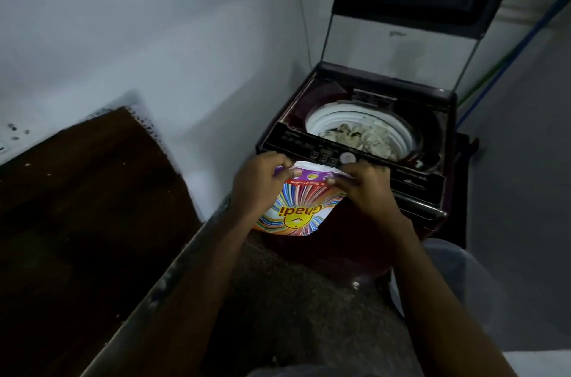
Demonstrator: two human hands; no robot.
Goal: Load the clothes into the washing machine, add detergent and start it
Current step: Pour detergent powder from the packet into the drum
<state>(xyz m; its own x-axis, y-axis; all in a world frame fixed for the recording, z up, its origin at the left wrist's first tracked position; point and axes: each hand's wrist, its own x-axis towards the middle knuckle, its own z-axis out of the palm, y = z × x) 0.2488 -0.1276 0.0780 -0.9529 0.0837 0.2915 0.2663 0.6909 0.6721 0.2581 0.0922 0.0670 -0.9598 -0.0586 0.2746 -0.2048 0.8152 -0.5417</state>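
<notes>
Left hand and right hand each pinch a top corner of the detergent packet, held just short of the washing machine. Risk: a sudden tear would scatter powder over the control panel instead of the clothes in the open drum beyond.

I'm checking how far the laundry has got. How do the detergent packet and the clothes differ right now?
The detergent packet is outside the washing machine, in front of its control panel; the clothes lie inside the drum. The packet is pinched at its top edge by the left hand and right hand; nothing touches the clothes. The packet is brightly striped; the clothes are pale with dark patches.
</notes>
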